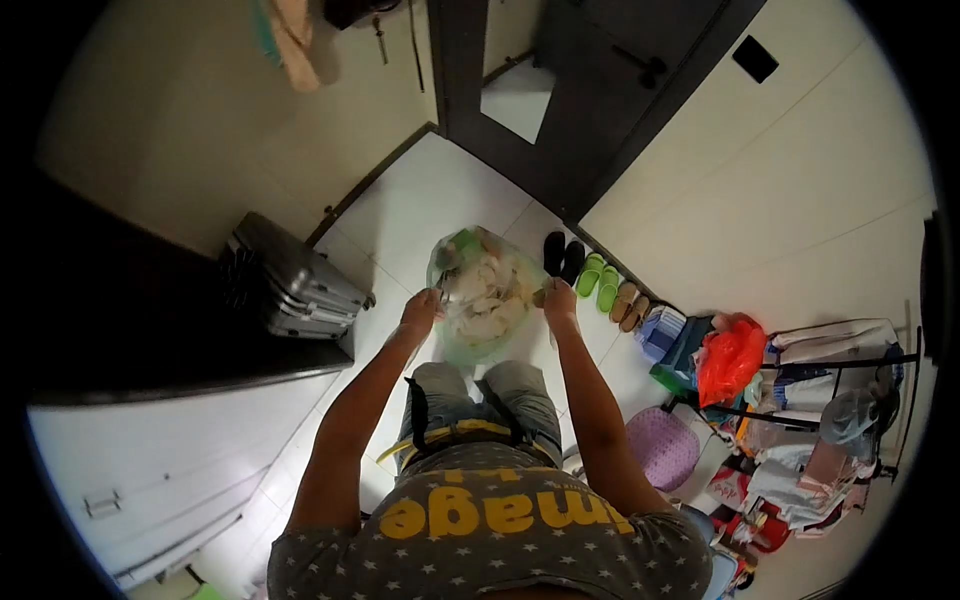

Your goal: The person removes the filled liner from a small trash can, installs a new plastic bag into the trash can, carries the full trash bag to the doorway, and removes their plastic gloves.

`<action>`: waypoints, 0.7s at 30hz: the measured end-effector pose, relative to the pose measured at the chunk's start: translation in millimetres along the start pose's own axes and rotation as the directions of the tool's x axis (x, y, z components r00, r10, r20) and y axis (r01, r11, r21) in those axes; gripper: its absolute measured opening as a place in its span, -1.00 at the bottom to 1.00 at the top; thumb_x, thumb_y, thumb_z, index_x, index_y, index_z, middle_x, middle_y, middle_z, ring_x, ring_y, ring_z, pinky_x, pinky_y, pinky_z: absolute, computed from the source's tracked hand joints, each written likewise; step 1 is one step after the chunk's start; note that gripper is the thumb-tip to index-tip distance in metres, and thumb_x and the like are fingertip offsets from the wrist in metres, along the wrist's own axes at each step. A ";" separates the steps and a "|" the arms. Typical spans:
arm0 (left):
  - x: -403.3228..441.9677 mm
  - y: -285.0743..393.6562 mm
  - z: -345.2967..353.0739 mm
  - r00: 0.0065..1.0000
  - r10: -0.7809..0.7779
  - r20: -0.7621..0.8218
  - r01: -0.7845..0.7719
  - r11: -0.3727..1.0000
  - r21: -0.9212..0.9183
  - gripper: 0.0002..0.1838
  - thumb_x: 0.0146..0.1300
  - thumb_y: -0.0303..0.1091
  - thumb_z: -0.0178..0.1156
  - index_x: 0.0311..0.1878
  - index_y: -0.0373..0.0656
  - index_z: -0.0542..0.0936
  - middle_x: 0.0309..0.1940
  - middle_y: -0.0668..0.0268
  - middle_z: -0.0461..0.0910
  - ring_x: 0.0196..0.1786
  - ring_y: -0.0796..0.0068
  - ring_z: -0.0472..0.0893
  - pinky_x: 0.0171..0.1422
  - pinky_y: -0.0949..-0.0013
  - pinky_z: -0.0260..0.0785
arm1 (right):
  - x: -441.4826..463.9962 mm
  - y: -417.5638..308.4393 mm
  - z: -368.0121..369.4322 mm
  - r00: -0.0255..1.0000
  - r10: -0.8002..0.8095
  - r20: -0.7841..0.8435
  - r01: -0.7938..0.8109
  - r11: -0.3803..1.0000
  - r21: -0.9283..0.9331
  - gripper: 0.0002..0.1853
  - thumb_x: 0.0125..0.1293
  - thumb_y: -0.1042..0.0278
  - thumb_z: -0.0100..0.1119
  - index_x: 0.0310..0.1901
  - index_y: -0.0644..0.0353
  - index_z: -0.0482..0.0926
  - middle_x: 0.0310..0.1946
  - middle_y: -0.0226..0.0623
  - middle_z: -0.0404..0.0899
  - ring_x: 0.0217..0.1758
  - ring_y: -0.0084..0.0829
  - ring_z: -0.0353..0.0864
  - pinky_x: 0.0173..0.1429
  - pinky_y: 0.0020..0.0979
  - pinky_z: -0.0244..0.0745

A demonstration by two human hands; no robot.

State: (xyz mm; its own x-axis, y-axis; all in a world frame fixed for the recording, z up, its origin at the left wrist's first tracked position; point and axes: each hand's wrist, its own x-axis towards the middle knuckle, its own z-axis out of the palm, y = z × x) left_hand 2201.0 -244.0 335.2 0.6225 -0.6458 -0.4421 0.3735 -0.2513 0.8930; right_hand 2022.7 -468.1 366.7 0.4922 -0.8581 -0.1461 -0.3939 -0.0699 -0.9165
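A clear plastic bag point(487, 300) full of crumpled white tissues and some green and orange bits hangs in front of my legs, above the tiled floor. My left hand point(421, 309) is closed on the bag's rim at its left side. On the opposite side, my right hand point(558, 300) grips the rim too, fingers wrapped round the plastic. The bag's mouth is spread wide between both hands, so its contents show from above.
A dark door point(590, 110) stands ahead. Black shoes point(564, 257), green clogs point(598, 281) and brown slippers point(629, 307) line the right wall. A silver suitcase point(300, 285) is at left. A red bag point(731, 360), purple basket point(662, 449) and clothes rack point(840, 365) are at right.
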 end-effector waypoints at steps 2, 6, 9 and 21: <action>40.3 22.1 1.5 0.999 0.040 0.010 -0.041 0.986 0.161 -0.69 0.31 -0.18 -0.15 -0.37 -0.23 0.41 -0.58 0.30 0.43 -0.52 0.51 0.46 -0.37 0.42 0.38 | 37.9 -2.9 6.9 0.993 0.120 0.013 -0.120 0.993 -0.019 -0.77 0.24 0.31 -0.08 -0.36 0.32 0.48 -0.58 -0.19 0.53 -0.62 -0.42 0.53 -0.51 -0.43 0.44; 128.0 45.6 16.5 0.998 0.035 0.047 -0.041 0.992 0.122 -0.68 0.31 -0.18 -0.16 -0.39 -0.23 0.41 -0.60 0.29 0.44 -0.54 0.49 0.46 -0.41 0.42 0.38 | 124.1 26.5 11.7 0.986 0.159 0.052 -0.167 0.956 0.241 -0.78 0.27 0.34 -0.12 -0.34 0.32 0.47 -0.58 -0.21 0.52 -0.61 -0.44 0.53 -0.50 -0.45 0.46; 192.2 58.3 39.9 0.998 -0.051 0.024 0.047 0.986 0.160 -0.68 0.30 -0.17 -0.15 -0.38 -0.24 0.42 -0.61 0.29 0.43 -0.59 0.50 0.45 -0.45 0.43 0.37 | 186.0 43.3 15.8 0.992 0.123 0.037 -0.126 0.986 0.107 -0.80 0.26 0.35 -0.11 -0.31 0.30 0.45 -0.57 -0.21 0.53 -0.61 -0.43 0.53 -0.51 -0.46 0.47; 372.7 58.7 131.6 0.982 -0.120 0.143 0.091 0.977 0.195 -0.68 0.30 -0.18 -0.16 -0.29 -0.26 0.43 -0.60 0.27 0.47 -0.59 0.50 0.47 -0.47 0.42 0.38 | 330.8 115.7 -10.4 0.965 0.226 -0.131 -0.235 0.970 -0.064 -0.86 0.22 0.43 -0.07 -0.31 0.28 0.47 -0.57 -0.25 0.51 -0.54 -0.46 0.52 -0.46 -0.45 0.43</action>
State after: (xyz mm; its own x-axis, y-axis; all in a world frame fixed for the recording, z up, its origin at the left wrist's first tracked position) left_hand 2364.4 -594.4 234.0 0.4683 -0.7073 -0.5296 0.2874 -0.4449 0.8482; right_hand 2131.9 -765.3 216.2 0.2844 -0.9109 -0.2989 -0.5477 0.1015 -0.8305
